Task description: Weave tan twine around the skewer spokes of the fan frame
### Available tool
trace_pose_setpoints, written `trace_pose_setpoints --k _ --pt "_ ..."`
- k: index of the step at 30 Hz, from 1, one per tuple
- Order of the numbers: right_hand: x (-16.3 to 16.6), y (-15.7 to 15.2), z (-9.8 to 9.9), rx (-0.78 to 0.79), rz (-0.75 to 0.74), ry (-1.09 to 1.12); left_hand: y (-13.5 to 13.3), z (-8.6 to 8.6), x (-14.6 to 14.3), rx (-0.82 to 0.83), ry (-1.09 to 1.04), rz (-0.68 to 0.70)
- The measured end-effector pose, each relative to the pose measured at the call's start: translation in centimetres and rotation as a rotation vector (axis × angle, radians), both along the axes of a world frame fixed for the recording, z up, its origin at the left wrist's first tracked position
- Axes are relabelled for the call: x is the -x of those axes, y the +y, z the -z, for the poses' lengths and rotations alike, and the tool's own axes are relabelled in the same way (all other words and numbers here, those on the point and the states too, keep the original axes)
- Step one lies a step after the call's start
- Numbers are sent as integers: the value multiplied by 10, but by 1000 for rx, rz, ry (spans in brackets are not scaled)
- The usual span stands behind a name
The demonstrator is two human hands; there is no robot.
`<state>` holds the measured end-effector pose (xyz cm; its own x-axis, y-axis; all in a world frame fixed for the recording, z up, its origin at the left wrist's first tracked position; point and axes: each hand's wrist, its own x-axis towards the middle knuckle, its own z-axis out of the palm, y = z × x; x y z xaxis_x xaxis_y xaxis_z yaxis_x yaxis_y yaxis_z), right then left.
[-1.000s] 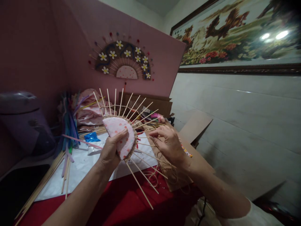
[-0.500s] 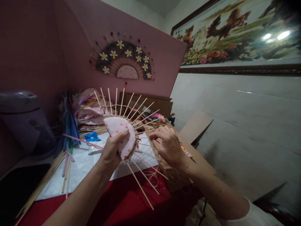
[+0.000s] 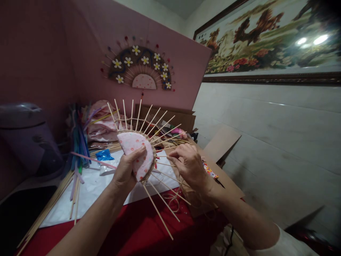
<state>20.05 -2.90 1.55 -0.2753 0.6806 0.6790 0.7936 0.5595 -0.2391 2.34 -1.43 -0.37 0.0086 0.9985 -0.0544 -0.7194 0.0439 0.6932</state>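
My left hand [image 3: 124, 173] grips a half-round pink spotted fan core [image 3: 137, 151], thumb pressed on its face. Thin wooden sticks [image 3: 149, 121] fan out from its rim like spokes. A few rows of tan twine are woven round the rim. My right hand [image 3: 189, 165] is beside the core among the right-hand sticks, fingers pinched on the tan twine [image 3: 173, 197], which trails down in loose loops over the red cloth.
A finished fan with white flowers [image 3: 140, 67] hangs on the pink board. Spare sticks [image 3: 53, 204] lie on white paper [image 3: 90, 188] at left, near coloured strips [image 3: 78, 142] and a purple appliance [image 3: 26, 138]. Cardboard [image 3: 221, 142] lies at right by the wall.
My right hand has shifted slightly along the sticks with the twine. The fan core has stayed almost still in my left hand.
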Motion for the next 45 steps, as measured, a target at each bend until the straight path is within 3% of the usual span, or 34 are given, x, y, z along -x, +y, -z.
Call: trace_pose_setpoints --k 13,18,21,27,32,37,41,45 --pt "1 11 14 194 -209 545 -2 -1 -1 -61 65 1" --pt "-1 9 8 241 -237 657 1 2 0 -15 57 -13" --pt "-2 4 1 206 -226 571 2 2 1 -6 32 -26" --pt "-5 1 -2 48 -120 135 2 1 2 20 25 -20" --pt "1 1 -3 -23 -1 -70 2 1 2 14 29 -7" --pt "4 2 -5 -127 21 -320 1 1 1 12 21 12" --pt "3 4 -3 -169 -55 -340 0 0 0 0 24 0" --pt "6 5 2 -139 -66 -168 -1 -2 0 -12 33 -10"
